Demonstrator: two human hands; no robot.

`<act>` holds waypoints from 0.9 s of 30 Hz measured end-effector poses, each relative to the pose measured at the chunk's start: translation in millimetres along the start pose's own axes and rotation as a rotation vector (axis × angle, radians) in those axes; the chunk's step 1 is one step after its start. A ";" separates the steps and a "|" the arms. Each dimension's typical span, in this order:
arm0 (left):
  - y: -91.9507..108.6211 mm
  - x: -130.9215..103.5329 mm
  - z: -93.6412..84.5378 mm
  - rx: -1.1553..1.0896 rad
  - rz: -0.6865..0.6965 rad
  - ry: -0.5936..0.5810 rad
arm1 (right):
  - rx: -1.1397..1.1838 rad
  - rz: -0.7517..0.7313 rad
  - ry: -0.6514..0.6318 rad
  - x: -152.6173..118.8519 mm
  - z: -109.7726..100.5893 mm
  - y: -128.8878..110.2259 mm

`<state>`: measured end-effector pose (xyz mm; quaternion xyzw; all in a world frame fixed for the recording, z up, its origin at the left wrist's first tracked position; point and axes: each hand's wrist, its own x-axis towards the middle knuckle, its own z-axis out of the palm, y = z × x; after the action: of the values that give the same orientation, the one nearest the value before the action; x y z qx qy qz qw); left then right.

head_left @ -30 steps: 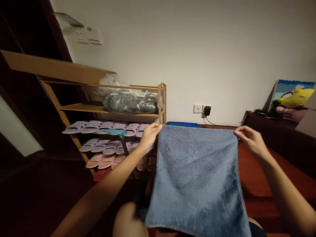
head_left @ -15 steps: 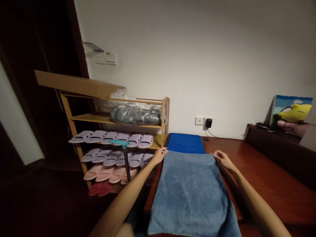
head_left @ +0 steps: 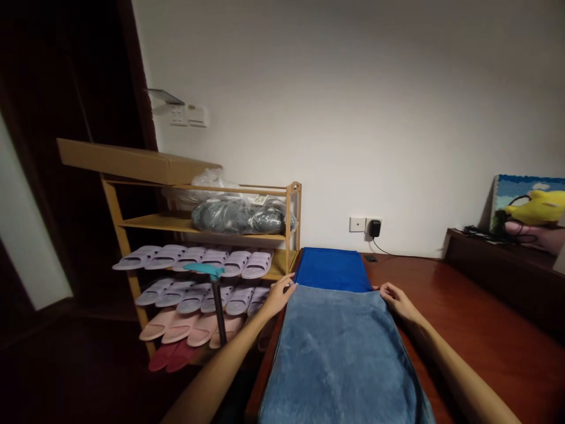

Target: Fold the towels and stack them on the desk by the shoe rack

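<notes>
A grey-blue towel [head_left: 338,353] lies spread lengthwise over the wooden table [head_left: 468,312], running out of the bottom of the view. My left hand [head_left: 281,294] pinches its far left corner. At the far right corner, my right hand [head_left: 396,300] is closed on the edge with fingers and thumb together. Beyond the towel's far edge, a bright blue flat folded item [head_left: 332,268] lies against the wall; the towel's edge meets or slightly overlaps it. What lies under the towel is hidden.
Left of the table stands a wooden shoe rack [head_left: 291,224] with several slippers [head_left: 256,263], a bagged grey bundle [head_left: 238,215] and a cardboard box [head_left: 132,162] on top. A turquoise-topped pole [head_left: 216,294] stands before it. A black charger [head_left: 375,228] is plugged into the wall.
The view has tilted up slightly and moved closer. Both hands still hold the towel's far corners, and more of the blue item shows beyond the towel's edge.
</notes>
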<state>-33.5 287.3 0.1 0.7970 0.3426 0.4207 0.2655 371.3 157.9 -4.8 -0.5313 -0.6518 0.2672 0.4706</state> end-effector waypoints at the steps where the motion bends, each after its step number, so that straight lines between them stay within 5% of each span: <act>1: 0.0 1.6 -0.4 -0.003 0.007 -0.021 | -0.011 0.000 -0.018 0.9 0.8 -0.5; 11: -12.8 -3.5 8.5 -0.035 -0.009 -0.158 | -0.204 0.042 -0.076 -9.6 -6.4 7.5; 21: 8.3 -30.2 3.9 -0.014 0.005 -0.198 | -0.361 0.029 -0.059 -23.5 -11.3 -4.3; 27: 18.2 -20.1 3.4 0.090 0.002 -0.141 | -0.289 0.015 -0.045 -19.6 -2.5 -7.7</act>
<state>-33.0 260.0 1.5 0.8361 0.3407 0.3481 0.2524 369.9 136.8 -3.7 -0.5920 -0.6900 0.1861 0.3724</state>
